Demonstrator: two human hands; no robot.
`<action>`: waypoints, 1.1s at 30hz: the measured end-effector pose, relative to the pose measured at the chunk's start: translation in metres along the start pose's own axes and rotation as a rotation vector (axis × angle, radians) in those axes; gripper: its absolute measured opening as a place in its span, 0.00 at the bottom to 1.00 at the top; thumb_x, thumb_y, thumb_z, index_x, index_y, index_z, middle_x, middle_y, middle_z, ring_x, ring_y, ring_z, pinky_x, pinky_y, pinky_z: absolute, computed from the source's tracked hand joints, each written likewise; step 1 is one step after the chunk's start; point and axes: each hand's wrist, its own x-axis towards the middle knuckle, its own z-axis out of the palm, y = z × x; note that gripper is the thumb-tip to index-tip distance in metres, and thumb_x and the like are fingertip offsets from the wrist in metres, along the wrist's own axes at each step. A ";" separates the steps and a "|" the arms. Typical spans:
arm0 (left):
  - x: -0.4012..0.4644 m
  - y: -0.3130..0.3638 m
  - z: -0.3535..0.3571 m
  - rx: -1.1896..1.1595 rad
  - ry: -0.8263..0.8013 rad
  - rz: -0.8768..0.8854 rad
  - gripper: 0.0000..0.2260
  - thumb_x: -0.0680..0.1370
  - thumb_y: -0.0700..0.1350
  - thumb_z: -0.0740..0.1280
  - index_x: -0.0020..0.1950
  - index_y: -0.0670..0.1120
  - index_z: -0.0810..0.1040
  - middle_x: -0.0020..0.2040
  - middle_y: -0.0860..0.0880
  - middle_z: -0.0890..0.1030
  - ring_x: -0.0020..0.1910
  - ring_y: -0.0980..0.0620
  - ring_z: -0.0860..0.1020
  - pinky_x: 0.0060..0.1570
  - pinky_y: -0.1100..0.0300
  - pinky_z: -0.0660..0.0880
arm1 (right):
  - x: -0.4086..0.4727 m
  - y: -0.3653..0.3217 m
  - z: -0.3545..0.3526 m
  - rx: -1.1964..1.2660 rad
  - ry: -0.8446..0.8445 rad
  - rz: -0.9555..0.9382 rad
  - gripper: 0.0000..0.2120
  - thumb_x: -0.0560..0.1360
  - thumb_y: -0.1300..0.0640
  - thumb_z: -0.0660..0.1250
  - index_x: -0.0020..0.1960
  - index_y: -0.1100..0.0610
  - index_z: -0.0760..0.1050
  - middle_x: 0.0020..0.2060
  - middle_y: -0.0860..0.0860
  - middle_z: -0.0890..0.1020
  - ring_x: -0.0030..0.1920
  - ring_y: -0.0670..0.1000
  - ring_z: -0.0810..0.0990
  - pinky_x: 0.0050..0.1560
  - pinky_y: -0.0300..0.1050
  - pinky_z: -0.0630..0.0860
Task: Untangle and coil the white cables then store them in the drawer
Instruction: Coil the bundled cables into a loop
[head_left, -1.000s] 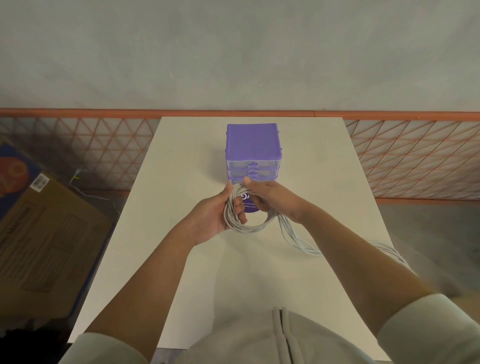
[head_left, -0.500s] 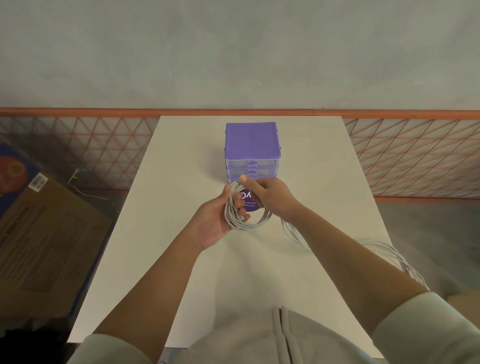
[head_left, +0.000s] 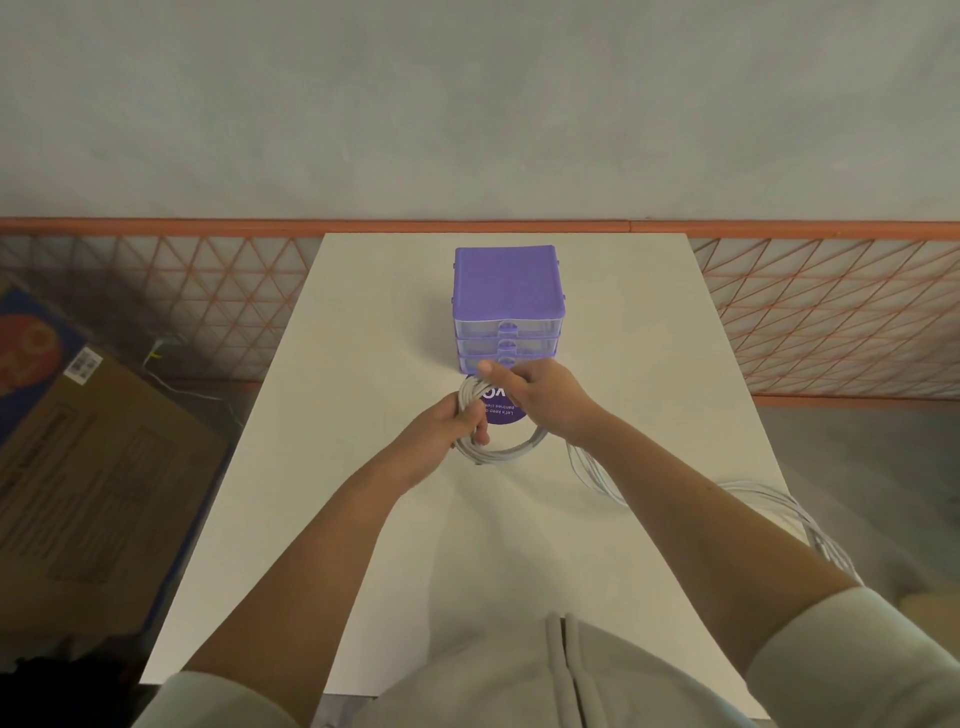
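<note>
A coil of white cable (head_left: 506, 449) hangs just above the white table (head_left: 363, 364) in front of a purple drawer unit (head_left: 506, 304) whose three clear drawers are closed. My left hand (head_left: 457, 428) grips the coil's left side. My right hand (head_left: 540, 389) pinches strands at the coil's top, close to the bottom drawer. Loose white cable (head_left: 779, 506) trails from under my right forearm across the table and over its right edge.
A round purple sticker (head_left: 501, 410) lies on the table under the coil. An orange mesh fence (head_left: 831, 312) runs behind and beside the table. A cardboard box (head_left: 93, 467) sits on the floor to the left.
My right hand has carried the strands up and over the coil's top toward the drawers. The coil has grown tighter. The loose cable on the right has slid a little.
</note>
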 end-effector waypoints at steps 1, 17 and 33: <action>0.001 -0.002 0.000 0.078 0.016 0.010 0.11 0.84 0.51 0.58 0.46 0.48 0.74 0.40 0.53 0.79 0.44 0.54 0.76 0.52 0.57 0.69 | 0.000 0.001 0.001 -0.012 0.001 -0.005 0.26 0.76 0.36 0.63 0.29 0.52 0.64 0.18 0.41 0.67 0.22 0.42 0.65 0.26 0.32 0.60; 0.008 0.021 0.020 -0.229 0.413 -0.100 0.24 0.80 0.64 0.54 0.37 0.46 0.70 0.27 0.52 0.71 0.27 0.54 0.78 0.40 0.54 0.75 | 0.006 -0.008 0.010 -0.103 0.112 0.053 0.32 0.75 0.28 0.55 0.39 0.57 0.76 0.34 0.51 0.78 0.36 0.51 0.75 0.34 0.43 0.70; 0.015 0.023 0.004 -0.718 0.616 -0.160 0.22 0.82 0.63 0.54 0.37 0.48 0.67 0.26 0.53 0.67 0.21 0.56 0.70 0.29 0.63 0.70 | -0.021 0.032 0.012 0.160 0.051 0.091 0.18 0.84 0.46 0.51 0.57 0.56 0.74 0.39 0.42 0.75 0.39 0.44 0.73 0.41 0.37 0.70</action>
